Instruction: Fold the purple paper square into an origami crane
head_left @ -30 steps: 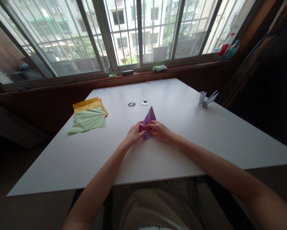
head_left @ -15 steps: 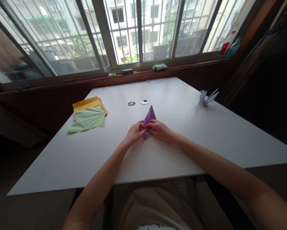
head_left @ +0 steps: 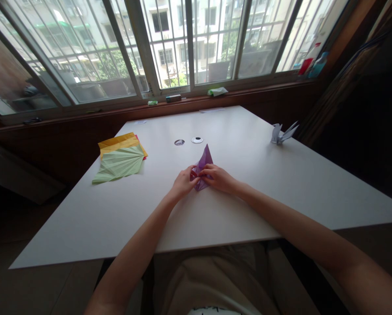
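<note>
A partly folded sheet of purple origami paper (head_left: 206,158) lies on the white table in front of me, one pointed flap rising away from me. My left hand (head_left: 184,181) grips its left side between thumb and fingers. From the right, my right hand (head_left: 219,178) pinches the paper near its middle, with the fingertips of both hands almost meeting. A creased lower corner shows below the fingers. The folds under my fingertips are partly hidden.
Pale green pleated paper (head_left: 120,164) overlaps yellow paper (head_left: 119,141) at the left of the white table (head_left: 110,232). A grey folded paper crane (head_left: 282,133) stands near the right edge. Two round discs, one a white disc (head_left: 197,140), lie beyond my hands, before the window sill.
Almost nothing differs. Both hands keep their hold on the purple paper in the same spot, and the view has shifted very slightly.
</note>
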Demonstrator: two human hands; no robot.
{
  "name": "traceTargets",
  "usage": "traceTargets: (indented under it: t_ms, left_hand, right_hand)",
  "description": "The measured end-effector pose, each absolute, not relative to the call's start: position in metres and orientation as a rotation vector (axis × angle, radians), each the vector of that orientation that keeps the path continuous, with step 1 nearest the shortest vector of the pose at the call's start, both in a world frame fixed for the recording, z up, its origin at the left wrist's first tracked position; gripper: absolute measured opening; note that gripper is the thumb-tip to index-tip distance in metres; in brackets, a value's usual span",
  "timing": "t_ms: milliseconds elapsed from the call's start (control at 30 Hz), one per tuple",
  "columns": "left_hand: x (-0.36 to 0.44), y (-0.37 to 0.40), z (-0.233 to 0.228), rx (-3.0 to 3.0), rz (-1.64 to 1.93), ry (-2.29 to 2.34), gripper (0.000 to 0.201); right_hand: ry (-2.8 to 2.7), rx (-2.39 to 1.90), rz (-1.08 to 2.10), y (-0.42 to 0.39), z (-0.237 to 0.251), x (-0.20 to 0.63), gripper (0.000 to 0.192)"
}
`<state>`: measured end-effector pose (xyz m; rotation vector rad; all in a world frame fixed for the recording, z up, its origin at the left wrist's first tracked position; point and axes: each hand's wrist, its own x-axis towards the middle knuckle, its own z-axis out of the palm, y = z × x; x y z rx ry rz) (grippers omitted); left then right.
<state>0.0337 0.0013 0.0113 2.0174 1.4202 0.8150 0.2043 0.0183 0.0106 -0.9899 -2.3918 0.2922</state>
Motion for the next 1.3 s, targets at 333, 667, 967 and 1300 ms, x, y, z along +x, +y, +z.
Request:
traceTargets:
  t_ms: [333, 667, 967, 1300]
  left_hand:
    - [0.0327, 0.004, 0.0025, 2.051, 0.872, 1.472, 0.043]
    - [0.0346, -0.0022, 0.0108, 2.098, 0.734, 1.585, 0.051]
    - [0.0338, 0.0025, 0.0048, 2.142, 0.736, 1.569, 0.053]
    - [0.032, 0.0006, 0.0038, 2.421, 0.631, 1.607, 0.048]
  right_hand:
    - [-2.394, -0.994, 0.242, 0.0171, 0.0112, 0.204, 0.02]
    - [-2.383, -0.964, 0.271, 0.0192, 0.0108, 0.205, 0.02]
    - [-2.386, -0.964, 0.275, 0.0186, 0.0112, 0.2047, 0.02]
    - [-2.361, -1.055, 0.211, 0.0183, 0.0076, 0.2037, 0.022]
